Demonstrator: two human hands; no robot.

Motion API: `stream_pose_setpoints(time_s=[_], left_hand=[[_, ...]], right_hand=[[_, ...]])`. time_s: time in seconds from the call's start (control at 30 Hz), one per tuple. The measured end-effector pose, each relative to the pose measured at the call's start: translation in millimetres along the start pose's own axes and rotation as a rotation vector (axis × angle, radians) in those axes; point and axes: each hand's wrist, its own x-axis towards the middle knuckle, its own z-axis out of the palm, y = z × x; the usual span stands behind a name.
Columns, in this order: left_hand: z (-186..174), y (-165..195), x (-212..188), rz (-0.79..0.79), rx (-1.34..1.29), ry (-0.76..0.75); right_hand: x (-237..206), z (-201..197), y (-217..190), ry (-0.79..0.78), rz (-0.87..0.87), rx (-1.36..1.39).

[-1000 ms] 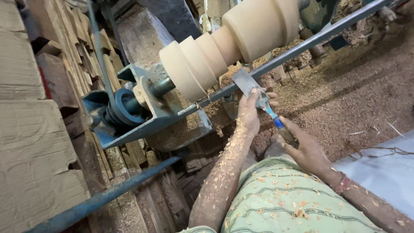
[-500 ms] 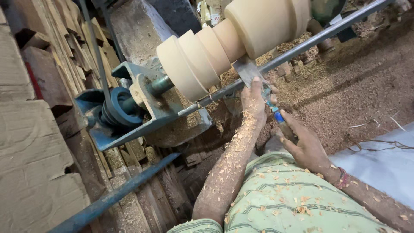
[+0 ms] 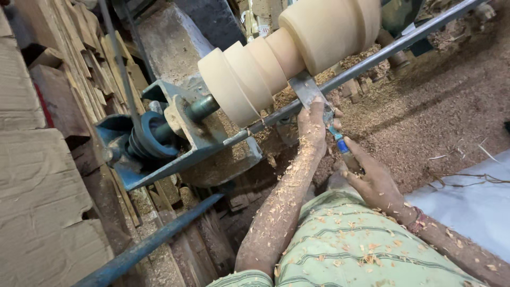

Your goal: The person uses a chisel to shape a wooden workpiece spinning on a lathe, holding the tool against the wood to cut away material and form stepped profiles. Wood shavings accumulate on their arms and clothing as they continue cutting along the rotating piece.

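A pale stepped wooden workpiece [image 3: 287, 53] is mounted on a blue-grey lathe [image 3: 159, 143]. A flat steel chisel [image 3: 308, 91] rests on the long metal tool-rest bar [image 3: 366, 61], its blade tip against the wood. My left hand [image 3: 313, 123] presses the blade down near the bar. My right hand [image 3: 372, 178] grips the chisel's blue handle end [image 3: 342, 146], lower and to the right. Both forearms are covered in wood shavings.
Stacked timber planks [image 3: 64, 117] and rough boards fill the left side. Sawdust covers the ground [image 3: 441, 106] at the right. A blue metal rod [image 3: 149, 244] slants across the lower left. A white sheet [image 3: 473, 207] lies at the lower right. A drive belt [image 3: 119, 69] runs to the lathe pulley.
The view has shifted slightly, with the workpiece now higher and further right. Both hands keep the chisel on the rest against the wood.
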Motion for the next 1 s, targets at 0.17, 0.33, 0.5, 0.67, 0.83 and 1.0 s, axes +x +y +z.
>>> stream_pose_setpoints(time_s=[0.17, 0.33, 0.5, 0.67, 0.83, 1.0], left_hand=[[-1, 2, 0, 0.004, 0.006, 0.01], [-7, 5, 1, 0.003, -0.002, -0.031], [-17, 12, -4, -0.095, -0.058, -0.118], [-19, 6, -24, -0.178, 0.095, -0.266], [2, -18, -10, -0.033, 0.022, -0.215], [7, -25, 2, -0.019, 0.046, -0.156]], right_hand=[[-1, 0, -8, -0.093, 0.361, -0.055], [0, 11, -1, 0.018, -0.069, 0.012], [-11, 22, 22, -0.008, 0.122, 0.026], [-36, 20, 42, 0.016, 0.153, 0.001], [-35, 5, 46, 0.055, 0.09, -0.028], [-26, 1, 33, -0.111, 0.47, -0.149]])
